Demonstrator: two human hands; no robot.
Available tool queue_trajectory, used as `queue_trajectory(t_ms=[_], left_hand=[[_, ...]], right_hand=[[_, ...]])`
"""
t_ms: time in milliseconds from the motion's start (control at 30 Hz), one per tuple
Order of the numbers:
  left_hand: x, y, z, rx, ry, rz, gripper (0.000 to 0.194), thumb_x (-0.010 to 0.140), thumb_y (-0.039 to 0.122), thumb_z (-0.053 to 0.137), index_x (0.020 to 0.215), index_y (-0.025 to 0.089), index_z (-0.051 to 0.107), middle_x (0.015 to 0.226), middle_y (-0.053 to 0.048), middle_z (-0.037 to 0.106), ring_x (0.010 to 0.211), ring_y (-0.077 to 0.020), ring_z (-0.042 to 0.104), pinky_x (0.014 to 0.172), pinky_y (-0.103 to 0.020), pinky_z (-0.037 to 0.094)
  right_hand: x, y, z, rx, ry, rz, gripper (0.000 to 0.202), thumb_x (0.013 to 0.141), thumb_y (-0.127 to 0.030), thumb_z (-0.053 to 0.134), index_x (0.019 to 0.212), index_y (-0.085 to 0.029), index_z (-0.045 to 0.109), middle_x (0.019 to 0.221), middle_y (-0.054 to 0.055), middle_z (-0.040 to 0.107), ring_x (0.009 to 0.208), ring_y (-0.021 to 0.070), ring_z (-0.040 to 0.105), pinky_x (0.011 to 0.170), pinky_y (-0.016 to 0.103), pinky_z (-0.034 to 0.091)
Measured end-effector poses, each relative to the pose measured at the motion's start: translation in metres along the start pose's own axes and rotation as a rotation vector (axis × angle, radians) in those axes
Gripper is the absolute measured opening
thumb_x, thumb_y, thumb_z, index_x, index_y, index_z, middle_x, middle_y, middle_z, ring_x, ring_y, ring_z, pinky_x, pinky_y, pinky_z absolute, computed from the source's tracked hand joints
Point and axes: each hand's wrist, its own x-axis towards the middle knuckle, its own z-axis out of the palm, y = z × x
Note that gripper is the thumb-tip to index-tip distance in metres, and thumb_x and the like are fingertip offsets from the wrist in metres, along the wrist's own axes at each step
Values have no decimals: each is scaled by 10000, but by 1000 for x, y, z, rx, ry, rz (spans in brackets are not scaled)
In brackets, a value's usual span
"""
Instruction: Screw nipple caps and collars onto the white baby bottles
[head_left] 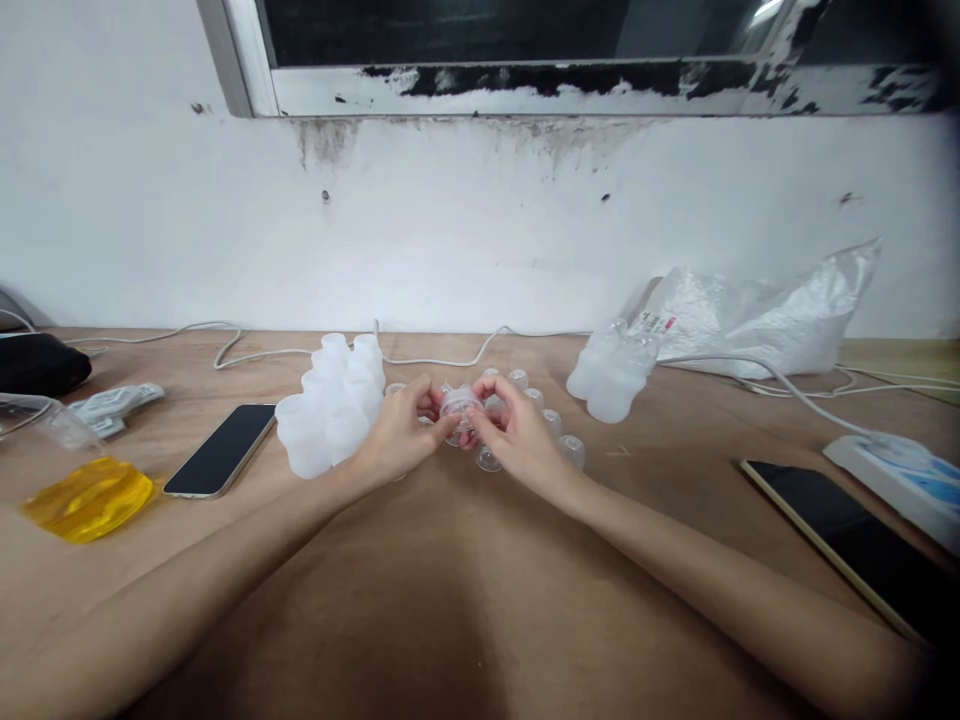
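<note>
Left hand [401, 430], right hand [521, 430] close together, clear plastic piece [459, 400] pinched between them

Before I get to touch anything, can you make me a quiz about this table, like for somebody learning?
1. True or false: the left hand and the right hand both touch the clear plastic piece.

2. What lies just left of the white containers in the picture?
A) a spoon
B) a phone
C) a plate

3. Fill in the blank: the big plastic bag is on the ____ side of the picture.

Key: 1. True. 2. B. 3. Right.
</note>
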Motion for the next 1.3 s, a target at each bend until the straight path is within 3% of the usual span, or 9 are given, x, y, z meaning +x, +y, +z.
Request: queue_trajectory(t_ms=[233, 400, 667, 1000, 1133, 1300], left_hand=[[2, 0, 2, -219, -42, -125, 223, 703, 280, 585, 668, 158, 402, 584, 6, 581, 534, -111, 573, 439, -187, 434], [1, -2, 4, -327, -47, -67, 229, 758, 371, 519, 775, 173, 406, 665, -5, 597, 581, -130, 590, 393, -195, 465], [-3, 0, 14, -208, 62, -15, 213, 807, 379, 449, 755, 176, 410, 593, 21, 555, 484, -105, 565, 341, -160, 408], [-6, 0, 21, -105, 141, -9, 191, 826, 354, 413, 725, 196, 380, 538, 47, 494, 438, -92, 539, 342, -158, 378], [-3, 0, 15, -166, 66, -26, 186, 823, 360, 413, 746, 194, 378, 538, 47, 508, 460, -95, 541, 348, -157, 392], [3, 5, 0, -257, -85, -25, 157, 769, 294, 504, 796, 184, 396, 685, 15, 555, 605, -107, 562, 430, -186, 464]], right_hand=[[-1, -1, 2, -9, 3, 3, 114, 755, -272, 480, 782, -231, 376, 572, -58, 515, 475, 116, 552, 475, 257, 467], [3, -1, -1, 141, 9, -2, 201, 744, -365, 521, 809, -227, 391, 695, -27, 516, 536, 115, 556, 463, 266, 511], [0, -1, 6, 79, 0, -45, 185, 805, -399, 437, 793, -239, 344, 515, -70, 457, 420, 110, 487, 411, 259, 486], [-1, -1, 10, 65, 18, -67, 158, 819, -365, 413, 758, -250, 323, 563, -62, 419, 411, 105, 480, 392, 242, 444], [1, -3, 7, 86, 13, -57, 151, 801, -357, 441, 771, -248, 341, 629, -51, 444, 458, 106, 515, 430, 256, 479], [4, -7, -2, 168, -22, -23, 207, 729, -276, 543, 806, -243, 354, 788, -23, 490, 593, 115, 569, 504, 268, 516]])
